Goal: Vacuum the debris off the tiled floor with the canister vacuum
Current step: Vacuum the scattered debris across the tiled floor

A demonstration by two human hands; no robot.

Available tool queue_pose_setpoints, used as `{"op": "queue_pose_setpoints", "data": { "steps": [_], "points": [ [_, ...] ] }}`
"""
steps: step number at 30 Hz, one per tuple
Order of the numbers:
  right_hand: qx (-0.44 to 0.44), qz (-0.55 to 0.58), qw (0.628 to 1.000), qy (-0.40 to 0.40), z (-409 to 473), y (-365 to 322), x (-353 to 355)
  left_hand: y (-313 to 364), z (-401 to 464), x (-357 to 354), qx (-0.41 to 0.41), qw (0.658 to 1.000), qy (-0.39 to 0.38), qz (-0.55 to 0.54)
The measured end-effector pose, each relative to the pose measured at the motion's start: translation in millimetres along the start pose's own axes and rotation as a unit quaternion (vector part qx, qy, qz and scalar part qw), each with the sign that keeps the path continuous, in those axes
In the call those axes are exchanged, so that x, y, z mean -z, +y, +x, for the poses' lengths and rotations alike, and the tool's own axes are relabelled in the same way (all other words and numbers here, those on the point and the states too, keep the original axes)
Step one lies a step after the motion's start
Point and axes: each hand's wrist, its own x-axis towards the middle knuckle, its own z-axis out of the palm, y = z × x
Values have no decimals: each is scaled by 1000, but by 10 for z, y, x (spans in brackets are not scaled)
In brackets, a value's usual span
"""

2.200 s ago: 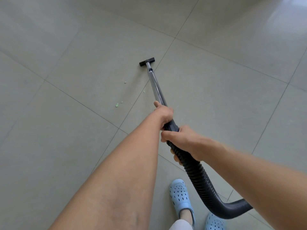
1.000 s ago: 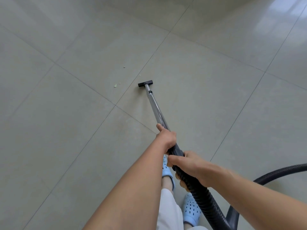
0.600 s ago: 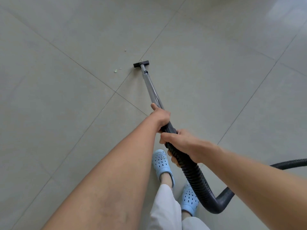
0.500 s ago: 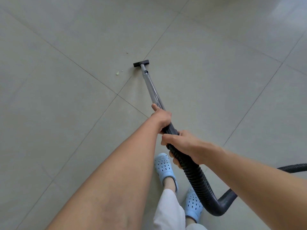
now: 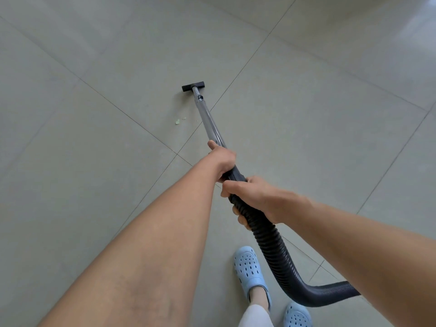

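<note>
Debris (image 5: 179,120) lies as a few small pale green flecks on the tiled floor (image 5: 82,161), just left of the metal wand (image 5: 208,119) and closer to me than the nozzle. From where I sit the specks look apart from the wand, not touching it. The black nozzle (image 5: 193,87) rests flat on the tile farther out, past a grout line, with the flecks behind it. My left hand (image 5: 223,160) is wrapped around the wand where the shiny tube meets the black cuff, thumb lying along the tube. Just behind it my right hand (image 5: 257,198) is clamped on the ribbed black hose (image 5: 276,253), fingers curled underneath; the two hands sit near each other, with a short stretch of black cuff showing between them. The hose bends down past my right forearm and runs off to the right. Two pale blue clogs (image 5: 251,271) stand on the floor below the hose. I cannot see the canister.
</note>
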Motion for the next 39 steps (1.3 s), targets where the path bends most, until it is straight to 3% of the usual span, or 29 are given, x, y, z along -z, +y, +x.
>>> {"op": "queue_pose_setpoints", "data": {
  "steps": [11, 39],
  "points": [
    [-4, -19, 1000, -10, -14, -148, -76, -18, -20, 169, 1, 1000, 10, -8],
    [-39, -24, 999, -7, -989, 1445, -31, -996, -1084, -1103, 30, 997, -11, -66]
  ]
}}
